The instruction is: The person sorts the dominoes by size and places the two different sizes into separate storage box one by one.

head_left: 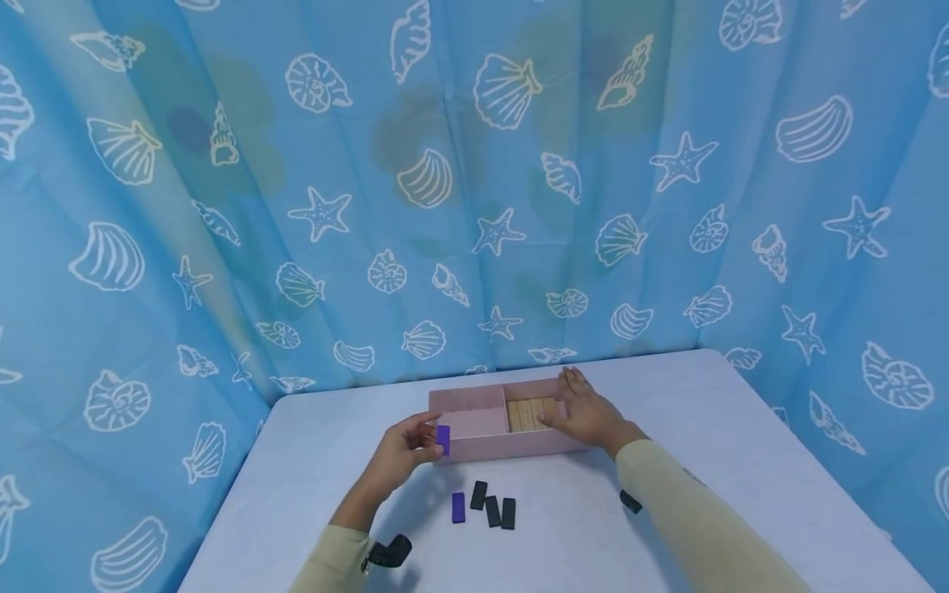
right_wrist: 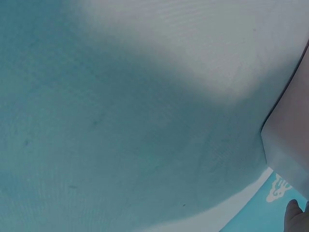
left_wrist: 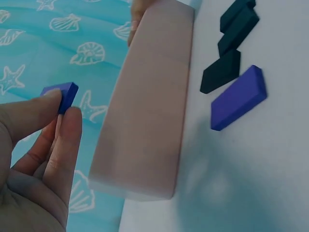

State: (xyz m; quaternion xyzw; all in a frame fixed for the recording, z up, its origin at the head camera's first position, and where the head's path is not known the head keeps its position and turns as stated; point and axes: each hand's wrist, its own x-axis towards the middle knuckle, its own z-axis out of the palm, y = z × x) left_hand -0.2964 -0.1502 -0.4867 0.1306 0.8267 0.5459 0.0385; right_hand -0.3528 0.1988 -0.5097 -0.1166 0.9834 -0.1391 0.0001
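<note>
head: right hand (head_left: 591,414) hides part of right end of box (head_left: 507,447); counter (head_left: 563,535) cut off by lower edge. left wrist: left hand (left_wrist: 38,179) cropped left; box interior hidden. right wrist: box cropped right, fingers (right_wrist: 293,217) mostly cut off.

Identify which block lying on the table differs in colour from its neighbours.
The purple block lying leftmost on the table in the head view; the other three there are black blocks.

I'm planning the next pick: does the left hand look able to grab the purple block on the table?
Probably not yet: the left hand pinches another purple block, though the loose purple block lies uncovered.
</note>
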